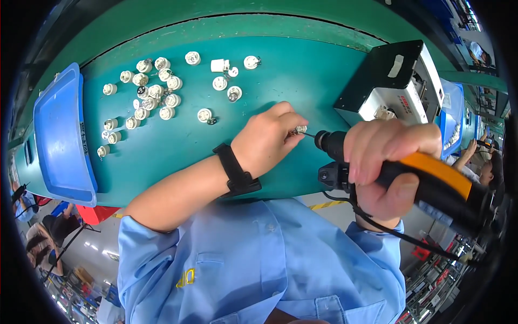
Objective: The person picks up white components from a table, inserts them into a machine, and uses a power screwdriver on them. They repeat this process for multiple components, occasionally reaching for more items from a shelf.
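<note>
My left hand (265,135) pinches a small whitish part with metal on it (300,129), mostly hidden by the fingers, above the green mat. In my right hand (377,148) is a black and orange electric screwdriver (438,171), gripped around its body. Its thin bit points left and reaches the small part; whether it sits in a screw is too small to tell. Closest to my left hand on the mat lies a white round socket (204,115) with a dark small piece beside it. Several more white sockets (155,90) are scattered at the left.
A blue tray (89,162) stands at the left edge of the green mat (302,65). At the right is a black and white boxy machine (377,81), with a blue bin (452,116) behind it. A cable (388,229) hangs below my right wrist.
</note>
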A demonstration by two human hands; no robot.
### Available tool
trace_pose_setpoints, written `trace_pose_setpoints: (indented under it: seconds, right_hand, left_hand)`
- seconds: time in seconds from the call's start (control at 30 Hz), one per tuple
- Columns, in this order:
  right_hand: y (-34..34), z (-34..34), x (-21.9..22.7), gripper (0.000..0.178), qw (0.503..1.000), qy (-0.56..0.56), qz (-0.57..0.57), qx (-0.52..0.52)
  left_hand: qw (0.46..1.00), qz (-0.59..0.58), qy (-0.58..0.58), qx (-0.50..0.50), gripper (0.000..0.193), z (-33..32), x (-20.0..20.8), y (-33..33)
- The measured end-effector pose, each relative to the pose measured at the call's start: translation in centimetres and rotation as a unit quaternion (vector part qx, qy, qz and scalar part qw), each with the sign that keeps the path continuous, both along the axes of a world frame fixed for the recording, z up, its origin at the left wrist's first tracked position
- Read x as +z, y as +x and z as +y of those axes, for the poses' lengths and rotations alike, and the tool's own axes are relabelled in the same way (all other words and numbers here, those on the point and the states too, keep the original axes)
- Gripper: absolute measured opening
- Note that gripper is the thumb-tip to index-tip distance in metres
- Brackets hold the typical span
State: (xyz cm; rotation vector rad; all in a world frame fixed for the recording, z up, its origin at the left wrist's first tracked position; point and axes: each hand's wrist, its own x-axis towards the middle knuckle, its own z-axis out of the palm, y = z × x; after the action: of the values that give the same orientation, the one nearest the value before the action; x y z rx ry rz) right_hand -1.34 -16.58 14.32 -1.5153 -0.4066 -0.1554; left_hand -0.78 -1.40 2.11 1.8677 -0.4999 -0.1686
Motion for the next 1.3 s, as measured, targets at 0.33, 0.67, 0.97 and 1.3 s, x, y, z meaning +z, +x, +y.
trace_pose_setpoints:
  seconds: [0.33,0.67,0.97,1.3]
  right_hand:
    - [0.7,-1.5,-0.2,0.041,0.984,0.136,-0.114,0.021]
    - [-2.2,-8.3,3.5,0.039,0.96,0.173,-0.207,-0.072]
    - [-4.2,-11.3,4.4,0.046,0.961,0.133,-0.205,-0.128]
    - [-2.2,-11.4,2.7,0.046,0.972,0.083,-0.166,-0.142]
  left_hand:
    - [0.993,-0.032,0.114,-0.016,0.02,1.0,2.9,1.2]
    - [0.917,-0.216,0.324,0.091,0.035,5.3,6.8,15.5]
    - [0.916,-0.147,0.369,-0.054,0.016,2.5,7.1,7.2]
    - [0.944,-0.162,0.205,-0.2,0.016,-0.3,4.2,1.5]
